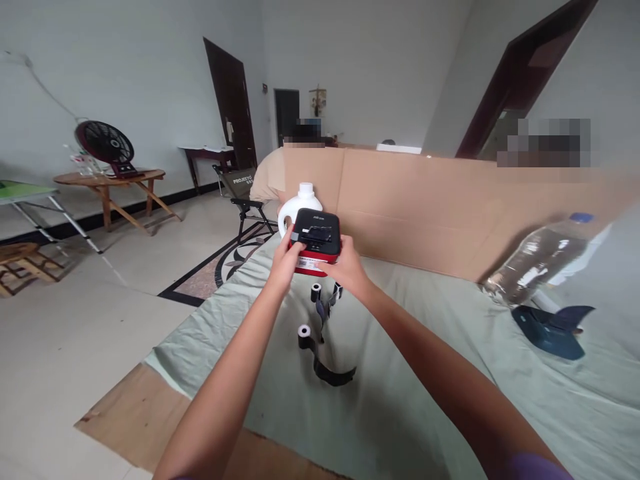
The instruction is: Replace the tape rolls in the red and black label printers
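A boxy device (320, 223), black on top and red below with a white label on its near side, is held between both hands over the cloth-covered table. My left hand (286, 259) grips its left side, thumb on the near edge. On the right side, my right hand (349, 263) is wrapped round the near corner. Directly behind stands a white jug (307, 197) with a white cap. Nearer to me lie a black roll (304, 337) with its strip trailing right and another black roll (315, 293), also partly unwound. Dark strips below the device are partly hidden.
Pale green cloth (400, 347) covers the table, and a cardboard panel (400, 207) stands along its far side. At right are a large clear bottle (545, 257) with a blue cap and a dark teal object (547, 333). A person (270, 170) sits beyond the panel.
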Demonstrator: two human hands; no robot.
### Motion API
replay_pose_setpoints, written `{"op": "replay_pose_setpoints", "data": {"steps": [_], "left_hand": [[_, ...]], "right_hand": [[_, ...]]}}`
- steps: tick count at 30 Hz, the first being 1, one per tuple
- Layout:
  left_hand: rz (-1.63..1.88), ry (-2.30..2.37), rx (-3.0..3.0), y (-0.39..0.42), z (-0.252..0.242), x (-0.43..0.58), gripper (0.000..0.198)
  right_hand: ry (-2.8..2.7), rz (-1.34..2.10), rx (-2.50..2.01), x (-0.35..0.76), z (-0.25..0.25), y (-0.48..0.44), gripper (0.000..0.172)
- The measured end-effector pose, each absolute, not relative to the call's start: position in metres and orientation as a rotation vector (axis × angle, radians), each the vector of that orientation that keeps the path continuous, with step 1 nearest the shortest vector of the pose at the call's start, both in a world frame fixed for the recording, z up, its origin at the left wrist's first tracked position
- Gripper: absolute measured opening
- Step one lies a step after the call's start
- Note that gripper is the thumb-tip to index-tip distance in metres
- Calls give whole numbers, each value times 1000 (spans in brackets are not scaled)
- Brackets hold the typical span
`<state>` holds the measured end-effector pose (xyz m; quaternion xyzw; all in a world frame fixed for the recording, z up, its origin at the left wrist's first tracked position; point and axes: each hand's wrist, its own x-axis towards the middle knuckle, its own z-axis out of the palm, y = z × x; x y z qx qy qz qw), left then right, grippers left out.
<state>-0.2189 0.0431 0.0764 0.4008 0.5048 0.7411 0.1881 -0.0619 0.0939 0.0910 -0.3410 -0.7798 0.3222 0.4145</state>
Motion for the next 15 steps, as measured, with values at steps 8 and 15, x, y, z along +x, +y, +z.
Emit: {"op": "replay_pose_setpoints", "data": {"steps": [8, 15], "left_hand": [[1930, 1272, 757, 77, -2, -269, 68], [1816, 1231, 658, 97, -35, -271, 71]], "right_hand": [[-2119, 888, -1082, -116, 30, 129, 65], [-2105, 867, -1246, -110, 0, 146, 66]]}}
